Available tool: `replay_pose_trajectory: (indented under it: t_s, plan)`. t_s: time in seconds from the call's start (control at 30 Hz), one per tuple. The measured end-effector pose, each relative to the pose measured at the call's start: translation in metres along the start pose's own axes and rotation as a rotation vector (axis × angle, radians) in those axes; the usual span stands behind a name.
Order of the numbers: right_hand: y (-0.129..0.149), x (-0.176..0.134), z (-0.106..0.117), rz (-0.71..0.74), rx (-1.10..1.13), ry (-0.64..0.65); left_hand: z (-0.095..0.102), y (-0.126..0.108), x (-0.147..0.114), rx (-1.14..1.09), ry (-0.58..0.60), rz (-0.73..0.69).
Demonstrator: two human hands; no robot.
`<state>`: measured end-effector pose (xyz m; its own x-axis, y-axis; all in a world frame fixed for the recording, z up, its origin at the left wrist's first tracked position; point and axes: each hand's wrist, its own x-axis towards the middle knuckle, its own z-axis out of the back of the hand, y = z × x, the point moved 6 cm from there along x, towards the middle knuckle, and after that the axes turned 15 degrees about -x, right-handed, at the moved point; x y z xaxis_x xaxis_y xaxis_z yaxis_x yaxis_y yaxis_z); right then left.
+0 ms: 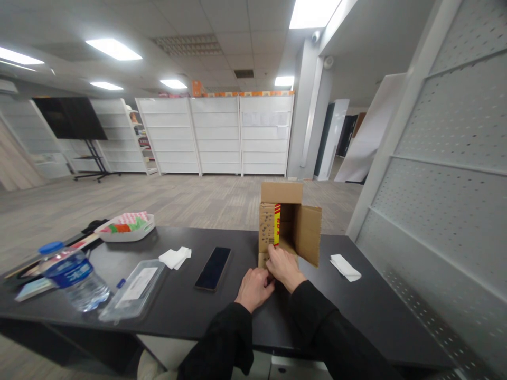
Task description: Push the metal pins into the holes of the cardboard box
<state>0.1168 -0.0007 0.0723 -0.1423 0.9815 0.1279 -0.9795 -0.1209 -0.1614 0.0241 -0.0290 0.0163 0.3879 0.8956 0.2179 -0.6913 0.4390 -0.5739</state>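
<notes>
A brown cardboard box (266, 227) stands on the dark table with its opening toward me. Its top flap is raised and its right flap (309, 232) swings outward. Yellow tape with red print (277, 224) runs down beside the opening. My right hand (285, 266) is closed at the box's lower front edge, its fingertips against the cardboard just below the tape. Beside it, my left hand (255, 289) is curled low at the box's front left corner, close to the right hand's fingers. What the left fingers hold, if anything, is hidden.
Left of the box lie a phone (213, 269), white tissue (175, 257), a clear plastic case (137, 290), a water bottle (73, 274) and a white basket (127, 235). Another folded tissue (345, 267) lies to the right. A perforated grey panel (447, 174) borders the table's right side.
</notes>
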Motion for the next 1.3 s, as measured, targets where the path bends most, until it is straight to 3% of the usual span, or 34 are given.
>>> replay_pose_trajectory:
  t_s: [0.53, 0.97, 1.17, 1.3]
  plan:
    - [-0.010, -0.002, 0.000, -0.031, 0.233, -0.085, 0.003, -0.005, -0.001, 0.005, 0.006, -0.019]
    - [-0.029, -0.019, -0.005, 0.041, 0.423, -0.231, 0.003, -0.004, -0.002, -0.030, -0.008, -0.014]
    - [-0.037, -0.030, -0.006, 0.008, 0.556, -0.387, 0.002, -0.002, -0.002, -0.045, -0.028, -0.042]
    - [-0.035, -0.033, -0.015, 0.039, 0.544, -0.389, 0.002, -0.002, -0.001, -0.061, -0.030, -0.049]
